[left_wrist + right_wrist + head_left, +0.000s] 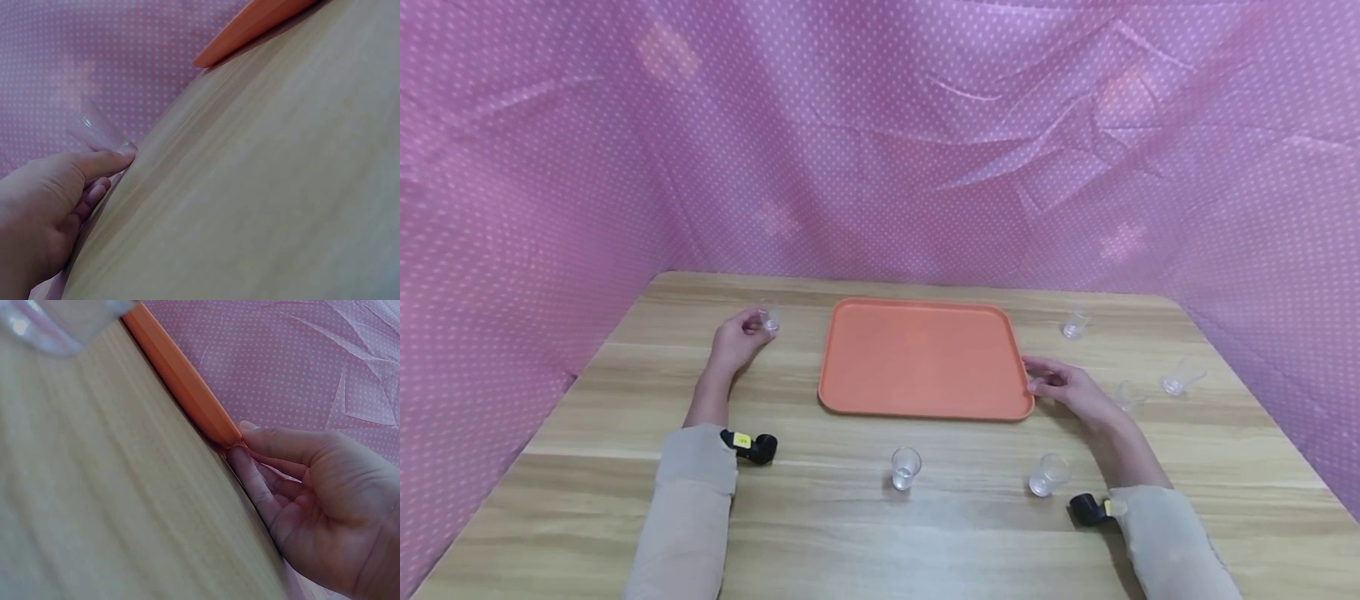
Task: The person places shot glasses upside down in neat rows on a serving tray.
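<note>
left hand (pixel 739 340): fingers pinching clear cup (pixel 769 315) near base | right hand (pixel 1067 390): fingers gripping orange tray (pixel 925 358) edge | tray between both hands' fingers | tip: light pinch, cup upright, tray steady

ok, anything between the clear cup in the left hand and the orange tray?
Nothing visible: in the head view, only tabletop lies between the clear cup in the left hand and the orange tray.
</note>
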Available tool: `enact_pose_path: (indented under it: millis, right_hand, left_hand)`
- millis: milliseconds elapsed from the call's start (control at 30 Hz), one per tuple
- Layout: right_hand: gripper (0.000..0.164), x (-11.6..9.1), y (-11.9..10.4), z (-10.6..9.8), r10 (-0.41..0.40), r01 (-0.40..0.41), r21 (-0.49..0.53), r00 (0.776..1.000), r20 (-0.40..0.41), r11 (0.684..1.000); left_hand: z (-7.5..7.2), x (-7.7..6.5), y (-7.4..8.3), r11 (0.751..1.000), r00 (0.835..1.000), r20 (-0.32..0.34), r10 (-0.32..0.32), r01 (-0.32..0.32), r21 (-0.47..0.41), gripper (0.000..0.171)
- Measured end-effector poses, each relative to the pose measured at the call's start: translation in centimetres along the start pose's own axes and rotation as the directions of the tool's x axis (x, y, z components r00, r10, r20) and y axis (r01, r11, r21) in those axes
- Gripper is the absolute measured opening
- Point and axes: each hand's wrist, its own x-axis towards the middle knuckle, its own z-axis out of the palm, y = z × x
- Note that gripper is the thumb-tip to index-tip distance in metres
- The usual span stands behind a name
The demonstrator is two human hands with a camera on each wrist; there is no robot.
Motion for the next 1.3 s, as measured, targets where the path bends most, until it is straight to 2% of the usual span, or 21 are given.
enact_pose_path:
  millis: [233, 500, 667, 900, 1133, 1300]
  right_hand:
    - [0.056, 0.0, 0.1, -0.2, 0.026, -0.026, 0.003, 1.0, 0.007, 1.0]
    - [0.054, -0.2, 0.2, 0.0, -0.008, 0.007, 0.01, 1.0, 0.0, 1.0]
    - [0.054, -0.1, 0.1, -0.2, 0.008, -0.008, 0.0, 1.0, 0.0, 1.0]
    - [0.054, 0.0, 0.0, 0.0, 0.022, -0.022, -0.006, 1.0, 0.0, 1.0]
    - [0.053, 0.1, 0.3, 0.0, 0.008, -0.008, -0.007, 1.0, 0.001, 1.0]
    - [0.053, 0.1, 0.3, -0.1, -0.018, 0.018, -0.009, 1.0, 0.001, 1.0]
  left_hand:
    - [0.2, 0.0, 0.2, 0.997, 0.998, -0.005, 0.057, -0.057, 0.045, 0.042]
    - [0.3, -0.1, 0.0, 0.997, 0.997, -0.037, 0.067, -0.066, 0.041, 0.035]
    - [0.3, -0.1, 0.1, 0.997, 0.996, -0.053, 0.074, -0.072, 0.028, 0.032]
    - [0.1, -0.1, 0.5, 0.999, 0.999, -0.013, 0.038, -0.038, 0.026, 0.033]
    - [0.0, -0.3, 0.9, 0.999, 0.999, 0.042, 0.022, -0.021, -0.029, 0.037]
    - [0.1, -0.4, 1.4, 0.999, 0.999, 0.045, 0.028, -0.026, -0.042, 0.04]
